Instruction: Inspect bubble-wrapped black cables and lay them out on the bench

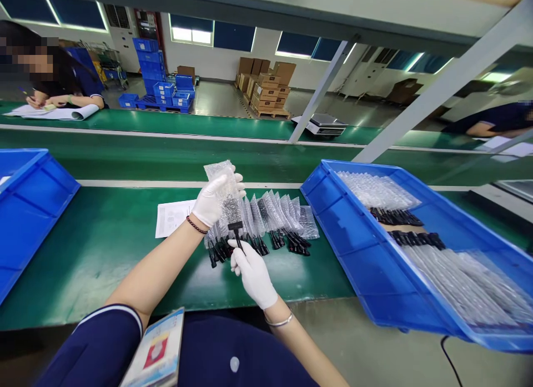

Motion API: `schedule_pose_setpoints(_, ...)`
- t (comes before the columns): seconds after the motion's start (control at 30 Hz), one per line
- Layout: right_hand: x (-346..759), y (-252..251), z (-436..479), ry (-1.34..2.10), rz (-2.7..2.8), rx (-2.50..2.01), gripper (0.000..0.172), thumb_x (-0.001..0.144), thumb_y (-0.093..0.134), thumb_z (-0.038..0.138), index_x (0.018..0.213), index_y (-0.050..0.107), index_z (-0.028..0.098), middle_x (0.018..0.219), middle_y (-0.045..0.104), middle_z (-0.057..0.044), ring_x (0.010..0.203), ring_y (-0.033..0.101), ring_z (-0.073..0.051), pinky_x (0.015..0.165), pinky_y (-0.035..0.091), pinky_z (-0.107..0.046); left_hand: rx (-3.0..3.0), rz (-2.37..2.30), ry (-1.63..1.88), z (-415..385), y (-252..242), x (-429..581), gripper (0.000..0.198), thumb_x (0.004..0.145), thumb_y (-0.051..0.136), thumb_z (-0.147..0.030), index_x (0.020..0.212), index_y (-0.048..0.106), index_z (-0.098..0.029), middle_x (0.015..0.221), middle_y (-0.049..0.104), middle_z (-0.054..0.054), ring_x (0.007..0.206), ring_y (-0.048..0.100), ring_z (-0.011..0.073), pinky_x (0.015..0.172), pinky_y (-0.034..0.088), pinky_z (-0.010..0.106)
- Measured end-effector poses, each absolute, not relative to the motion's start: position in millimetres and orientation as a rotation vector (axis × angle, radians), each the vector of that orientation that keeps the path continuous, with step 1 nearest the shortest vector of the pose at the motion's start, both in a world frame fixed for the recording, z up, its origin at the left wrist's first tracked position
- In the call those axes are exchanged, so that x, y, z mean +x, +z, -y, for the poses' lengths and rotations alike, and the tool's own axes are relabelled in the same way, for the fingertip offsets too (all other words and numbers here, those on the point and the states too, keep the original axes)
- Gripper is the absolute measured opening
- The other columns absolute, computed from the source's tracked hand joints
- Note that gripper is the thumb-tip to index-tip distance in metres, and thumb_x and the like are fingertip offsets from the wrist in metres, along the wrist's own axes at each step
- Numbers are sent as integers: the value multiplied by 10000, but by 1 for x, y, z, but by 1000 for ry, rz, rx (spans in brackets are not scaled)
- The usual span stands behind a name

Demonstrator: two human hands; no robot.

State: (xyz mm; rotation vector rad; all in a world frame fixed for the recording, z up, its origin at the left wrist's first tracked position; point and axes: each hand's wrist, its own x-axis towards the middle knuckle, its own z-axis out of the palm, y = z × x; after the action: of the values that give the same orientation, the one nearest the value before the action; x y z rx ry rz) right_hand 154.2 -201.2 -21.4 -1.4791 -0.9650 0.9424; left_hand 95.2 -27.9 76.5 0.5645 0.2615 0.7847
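Note:
My left hand (pixel 211 201), in a white glove, holds a clear bubble-wrap sleeve (pixel 230 201) above the green table. From the sleeve's lower end sticks a black part (pixel 235 226) with a thin stem. The gloved fingers of my right hand (pixel 252 270) pinch that stem. Behind and beside my hands lies a row of bubble-wrapped pieces (pixel 272 212), their black ends (pixel 297 242) pointing toward me. A white printed sheet (pixel 170 217) lies left of the row, partly hidden by my left hand.
At the right, a blue bin (pixel 341 254) holds many wrapped pieces (pixel 462 281). Another blue bin (pixel 37 209) is at the left edge. Beyond the green table (pixel 108 254) are a scale (pixel 327 123), a slanted metal post (pixel 322 93) and two people (pixel 79 76).

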Motion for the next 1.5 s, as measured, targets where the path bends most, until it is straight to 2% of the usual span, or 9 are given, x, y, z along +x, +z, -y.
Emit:
schedule_pose_setpoints(0.27, 154, -21, 203, 964, 972, -1453, 492, 966, 495, 493, 1284, 622, 140, 694, 589, 15, 554, 506, -140, 573, 467, -280, 537, -228, 763, 28, 78, 94, 188, 913, 628, -204, 1092, 673, -172, 947, 712, 33, 803, 693, 155, 875, 566, 326)
schedule_pose_setpoints(0.4, 151, -21, 203, 939, 904, -1423, 701, 978, 491, 432, 1578, 317, 115, 673, 584, 41, 544, 486, -137, 561, 459, -266, 500, -264, 749, 35, 72, 94, 209, 899, 636, -199, 1104, 664, -168, 946, 718, 29, 777, 698, 148, 815, 582, 303)
schedule_pose_setpoints(0.57, 153, -32, 197, 867, 786, -1415, 893, 980, 492, 432, 1649, -7, 115, 650, 579, 46, 504, 472, -146, 471, 410, -247, 412, -387, 550, 67, 36, 97, 126, 888, 625, -200, 979, 663, -122, 790, 694, 54, 672, 694, 162, 651, 586, 266)
schedule_pose_setpoints(0.67, 164, -40, 196, 728, 905, -1554, 885, 969, 531, 467, 1659, 63, 170, 908, 703, -72, 638, 629, -199, 528, 512, -301, 325, -465, 428, 82, 15, 98, 125, 921, 585, -237, 943, 646, -131, 727, 670, 50, 601, 673, 185, 580, 583, 306)
schedule_pose_setpoints(0.73, 172, -41, 199, 423, 1062, -1699, 905, 907, 641, 447, 1645, 190, 181, 1193, 678, -170, 943, 701, -293, 760, 603, -420, 247, -550, 428, 85, 8, 98, 161, 965, 531, -243, 937, 637, -125, 726, 671, 54, 611, 675, 184, 599, 591, 318)
schedule_pose_setpoints(0.87, 187, -30, 205, -108, 1435, -1771, 828, 795, 759, 299, 1546, 437, 165, 1488, 505, -221, 1387, 476, -406, 1111, 455, -601, 186, -615, 438, 86, 11, 104, 246, 1006, 543, -336, 934, 643, -123, 782, 694, 76, 727, 701, 191, 718, 608, 321)
schedule_pose_setpoints(1.07, 209, -22, 201, -82, 1353, -1712, 325, 992, 542, 279, 1258, 712, 199, 1252, 721, -124, 1138, 695, -276, 1003, 575, -432, 464, -508, 451, 94, 18, 123, 345, 940, 696, -298, 1254, 586, -208, 1129, 707, 74, 1057, 693, 189, 1014, 529, 321)
schedule_pose_setpoints(1.27, 256, -28, 186, -165, 896, -1858, 359, 996, 471, 334, 1165, 751, 186, 1162, 762, -104, 1082, 721, -261, 976, 576, -382, 903, -537, 331, 111, 11, 111, 899, 884, 769, -402, 1607, 243, -311, 1631, 369, 126, 1468, 415, 253, 1206, 336, 425)
schedule_pose_setpoints(1.5, 283, -54, 150, -39, 963, -2144, 353, 962, 490, 248, 1224, 716, 177, 1203, 744, -130, 1094, 713, -275, 993, 556, -390, 1396, -403, 32, 131, -23, 83, 554, 911, 659, -502, 1354, 617, -173, 1360, 644, 195, 1218, 645, 314, 1114, 459, 498)
